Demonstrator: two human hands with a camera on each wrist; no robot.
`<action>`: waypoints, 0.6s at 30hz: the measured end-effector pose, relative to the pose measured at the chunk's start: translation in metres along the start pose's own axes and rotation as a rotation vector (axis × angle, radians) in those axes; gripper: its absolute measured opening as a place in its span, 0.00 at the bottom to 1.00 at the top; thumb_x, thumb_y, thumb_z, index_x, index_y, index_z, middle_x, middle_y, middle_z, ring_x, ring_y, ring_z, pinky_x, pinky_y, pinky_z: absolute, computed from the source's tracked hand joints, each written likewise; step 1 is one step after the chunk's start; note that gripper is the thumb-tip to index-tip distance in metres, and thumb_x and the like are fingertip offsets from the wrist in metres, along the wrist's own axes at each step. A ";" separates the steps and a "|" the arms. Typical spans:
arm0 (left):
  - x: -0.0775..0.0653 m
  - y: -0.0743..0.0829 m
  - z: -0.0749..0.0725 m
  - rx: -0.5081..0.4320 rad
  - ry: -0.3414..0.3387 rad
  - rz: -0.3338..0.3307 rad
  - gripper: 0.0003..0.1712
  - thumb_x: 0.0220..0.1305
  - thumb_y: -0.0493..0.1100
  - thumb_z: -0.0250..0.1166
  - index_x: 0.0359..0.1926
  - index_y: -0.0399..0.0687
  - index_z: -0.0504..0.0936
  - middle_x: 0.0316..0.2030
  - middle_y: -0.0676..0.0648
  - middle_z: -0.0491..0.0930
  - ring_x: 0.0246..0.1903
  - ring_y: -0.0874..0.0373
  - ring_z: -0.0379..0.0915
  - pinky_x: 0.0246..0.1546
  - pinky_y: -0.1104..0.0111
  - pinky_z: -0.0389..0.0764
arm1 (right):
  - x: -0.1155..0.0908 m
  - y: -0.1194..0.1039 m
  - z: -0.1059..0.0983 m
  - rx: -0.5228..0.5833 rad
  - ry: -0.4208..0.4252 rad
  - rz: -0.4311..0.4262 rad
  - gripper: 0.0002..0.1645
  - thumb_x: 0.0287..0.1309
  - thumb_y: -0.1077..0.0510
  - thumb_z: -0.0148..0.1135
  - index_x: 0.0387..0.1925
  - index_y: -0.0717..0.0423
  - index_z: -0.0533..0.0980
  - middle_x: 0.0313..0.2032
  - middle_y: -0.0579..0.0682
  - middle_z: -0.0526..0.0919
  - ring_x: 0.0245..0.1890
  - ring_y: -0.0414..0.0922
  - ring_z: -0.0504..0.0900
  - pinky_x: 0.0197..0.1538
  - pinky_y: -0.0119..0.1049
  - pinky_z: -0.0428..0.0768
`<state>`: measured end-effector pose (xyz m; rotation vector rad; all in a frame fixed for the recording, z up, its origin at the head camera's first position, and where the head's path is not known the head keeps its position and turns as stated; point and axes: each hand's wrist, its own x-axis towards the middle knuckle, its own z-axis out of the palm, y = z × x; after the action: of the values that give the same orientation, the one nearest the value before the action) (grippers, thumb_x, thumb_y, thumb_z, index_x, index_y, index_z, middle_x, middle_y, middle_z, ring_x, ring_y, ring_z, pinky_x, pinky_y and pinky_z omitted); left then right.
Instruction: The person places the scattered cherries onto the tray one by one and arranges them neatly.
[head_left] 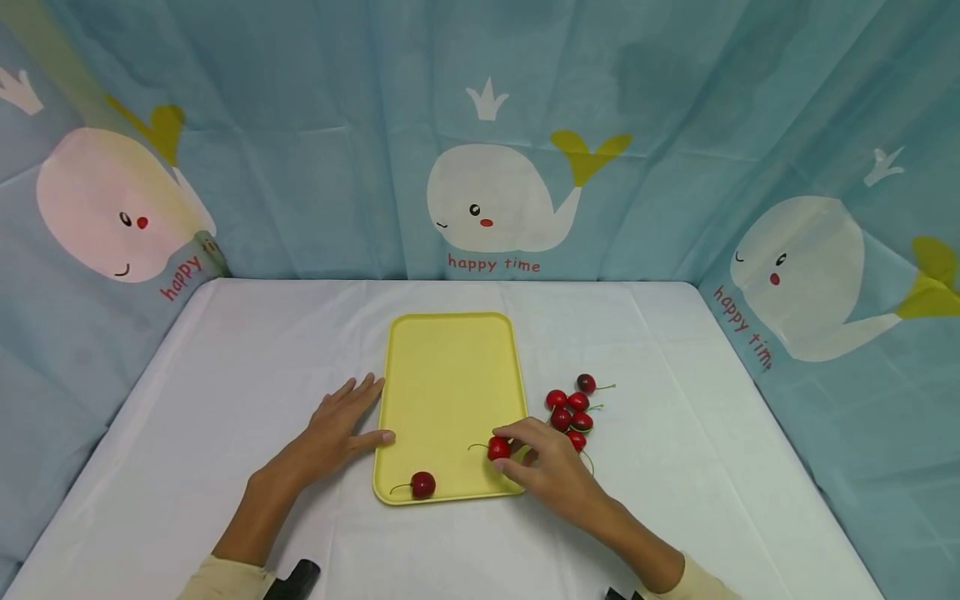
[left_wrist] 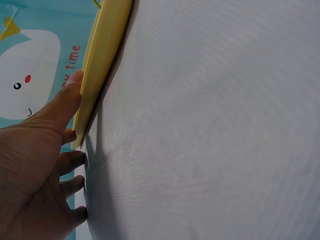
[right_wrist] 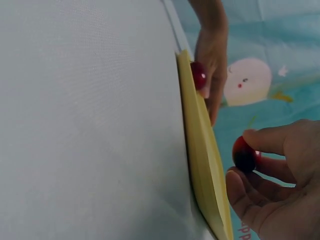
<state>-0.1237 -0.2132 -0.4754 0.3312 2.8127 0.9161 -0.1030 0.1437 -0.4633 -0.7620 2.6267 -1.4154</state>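
Note:
A yellow tray point(head_left: 450, 375) lies on the white cloth. My right hand point(head_left: 551, 467) pinches a red cherry point(head_left: 498, 448) between thumb and fingers over the tray's right side, its stem pointing left; the right wrist view shows this cherry point(right_wrist: 245, 154) close above the tray rim. Another cherry point(head_left: 423, 485) with a stem rests near the tray's front left corner. My left hand point(head_left: 333, 429) lies at the left edge, thumb over the rim, the other fingers spread on the cloth and along the side. In the left wrist view the thumb point(left_wrist: 65, 102) touches the yellow rim point(left_wrist: 102, 55).
To the right of the tray several cherries point(head_left: 577, 402) with green stems sit in a loose cluster, partly behind my right hand. White cloth point(head_left: 675, 375) covers the table. Blue curtains point(head_left: 322, 208) with whale prints stand at the back and both sides.

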 end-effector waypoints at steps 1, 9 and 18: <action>0.000 0.000 0.000 -0.002 0.001 -0.001 0.56 0.67 0.64 0.71 0.83 0.42 0.58 0.82 0.34 0.54 0.82 0.30 0.42 0.77 0.30 0.42 | 0.001 -0.001 0.002 0.002 -0.003 -0.005 0.21 0.61 0.61 0.76 0.56 0.58 0.85 0.47 0.40 0.88 0.44 0.37 0.84 0.44 0.34 0.88; 0.000 0.001 -0.001 0.002 -0.001 -0.009 0.56 0.67 0.65 0.71 0.83 0.42 0.58 0.82 0.34 0.54 0.82 0.31 0.42 0.78 0.30 0.42 | 0.010 -0.004 0.016 0.022 -0.030 -0.026 0.21 0.62 0.63 0.75 0.57 0.60 0.84 0.47 0.43 0.88 0.44 0.38 0.85 0.44 0.34 0.88; -0.001 0.001 -0.001 -0.002 0.001 -0.005 0.56 0.67 0.65 0.71 0.83 0.42 0.58 0.82 0.34 0.54 0.82 0.30 0.41 0.78 0.30 0.42 | 0.019 -0.008 0.031 0.034 -0.076 -0.006 0.20 0.64 0.60 0.74 0.56 0.59 0.85 0.47 0.44 0.88 0.43 0.41 0.85 0.44 0.31 0.86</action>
<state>-0.1225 -0.2134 -0.4736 0.3232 2.8122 0.9184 -0.1077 0.1073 -0.4714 -0.8037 2.5388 -1.4000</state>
